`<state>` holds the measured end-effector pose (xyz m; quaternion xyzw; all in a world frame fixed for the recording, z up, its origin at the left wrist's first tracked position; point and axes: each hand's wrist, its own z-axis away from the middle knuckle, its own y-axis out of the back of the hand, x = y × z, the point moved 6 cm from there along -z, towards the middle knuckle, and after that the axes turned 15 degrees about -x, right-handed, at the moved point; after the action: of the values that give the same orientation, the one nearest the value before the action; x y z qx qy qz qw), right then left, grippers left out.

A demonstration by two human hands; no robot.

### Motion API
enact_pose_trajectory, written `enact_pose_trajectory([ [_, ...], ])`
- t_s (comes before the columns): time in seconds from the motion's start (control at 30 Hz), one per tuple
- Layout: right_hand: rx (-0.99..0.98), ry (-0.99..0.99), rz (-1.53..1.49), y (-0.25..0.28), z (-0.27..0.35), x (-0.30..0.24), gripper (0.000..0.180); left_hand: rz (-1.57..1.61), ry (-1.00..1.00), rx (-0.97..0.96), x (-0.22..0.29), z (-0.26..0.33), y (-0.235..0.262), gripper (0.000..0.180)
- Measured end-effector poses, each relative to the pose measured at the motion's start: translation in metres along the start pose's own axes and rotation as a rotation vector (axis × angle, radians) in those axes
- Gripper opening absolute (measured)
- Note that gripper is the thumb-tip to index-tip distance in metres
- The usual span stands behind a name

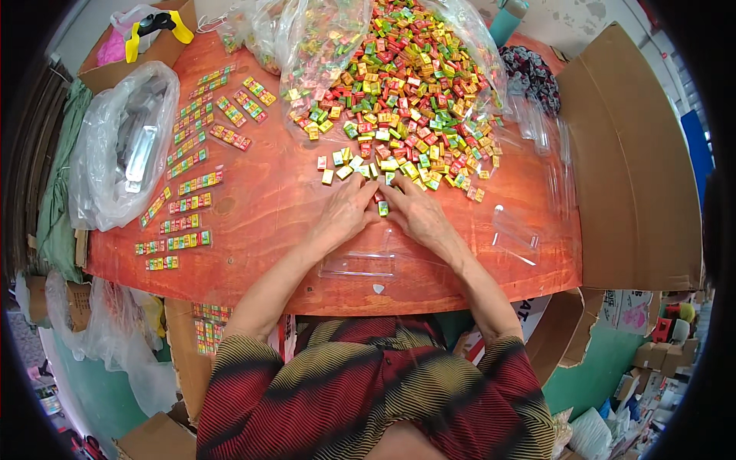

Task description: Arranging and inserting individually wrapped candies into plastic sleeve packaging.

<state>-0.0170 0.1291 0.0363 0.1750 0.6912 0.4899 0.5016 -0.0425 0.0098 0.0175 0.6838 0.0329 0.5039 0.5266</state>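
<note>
My left hand [346, 213] and right hand [418, 215] meet at the front edge of a large heap of small coloured boxes [414, 100]. Their fingers are bent inward around a few of these little boxes [382, 207], red and yellow-green, lined up between them. The fingertips partly hide the boxes. Just in front of my hands, near the table's front edge, lies a clear plastic tray [358, 264]. Loose yellow and white boxes [344, 172] are scattered beyond my left fingertips.
Several packed rows of boxes [195, 182] lie on the red table [268, 207] at left, beside a clear bag [115, 153]. More clear trays [515, 234] rest at right, near a tall cardboard box [625, 161]. An open carton [188, 337] with packed rows stands below the table's left front.
</note>
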Motion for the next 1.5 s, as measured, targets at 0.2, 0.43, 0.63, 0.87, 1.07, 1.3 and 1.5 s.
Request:
enact_pose_trajectory([
  [0.2,-0.049,-0.005,-0.048,-0.005,0.002,0.003,0.047,-0.048,-0.012,-0.068,-0.002,-0.005,0.003,0.056],
  [0.43,0.005,0.049,0.101,-0.015,0.006,-0.006,0.025,-0.003,0.005,-0.171,-0.004,-0.007,0.006,0.054],
  [0.63,0.035,0.061,0.109,-0.016,0.016,0.0,0.019,0.006,0.01,-0.092,-0.004,-0.003,0.003,0.047],
  [0.87,0.079,0.105,0.083,-0.018,0.017,-0.004,0.019,0.009,-0.075,-0.043,0.004,-0.007,-0.003,0.033],
  [1.07,0.046,0.101,0.062,-0.013,0.025,-0.002,0.02,-0.007,-0.085,-0.005,0.005,-0.009,-0.007,0.031],
  [1.3,0.053,0.074,0.163,-0.017,0.019,0.002,0.017,-0.04,-0.124,0.004,0.001,0.001,-0.003,0.034],
  [1.5,0.128,0.023,0.133,-0.005,0.009,0.0,0.023,0.013,-0.104,0.059,0.008,0.008,0.004,0.04],
])
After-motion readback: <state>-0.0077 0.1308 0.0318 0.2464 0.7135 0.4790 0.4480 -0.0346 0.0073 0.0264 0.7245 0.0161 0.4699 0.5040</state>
